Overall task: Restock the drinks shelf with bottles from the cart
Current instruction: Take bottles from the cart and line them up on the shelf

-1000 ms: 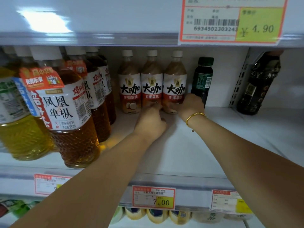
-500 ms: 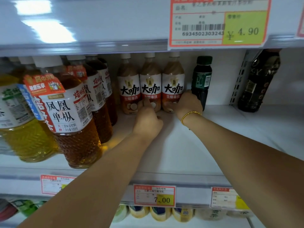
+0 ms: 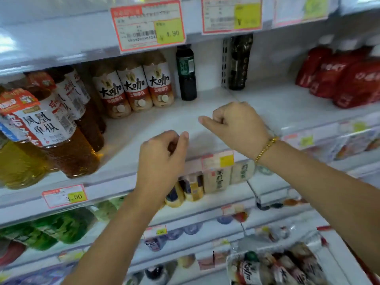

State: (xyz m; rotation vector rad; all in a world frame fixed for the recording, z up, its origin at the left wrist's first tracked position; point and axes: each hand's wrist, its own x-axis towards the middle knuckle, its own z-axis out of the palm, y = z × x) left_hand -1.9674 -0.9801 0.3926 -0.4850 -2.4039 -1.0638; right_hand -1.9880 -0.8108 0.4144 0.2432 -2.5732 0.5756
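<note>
Three brown coffee bottles with white and red labels stand in a row at the back of the white drinks shelf. My left hand hovers in front of the shelf's front edge, fingers loosely curled, holding nothing. My right hand is above the shelf's front, curled, with a gold bracelet on the wrist; it holds nothing. A plastic-wrapped pack of the same coffee bottles lies at the bottom right.
Large amber tea bottles crowd the shelf's left. A dark green bottle stands right of the coffee row, another dark bottle by the upright. Red packs fill the right bay. Price tags hang from the shelf above.
Both hands have let go of the coffee bottles and pulled back toward the shelf's front edge. The camera has tilted down and right, showing lower shelves and the wrapped pack.
</note>
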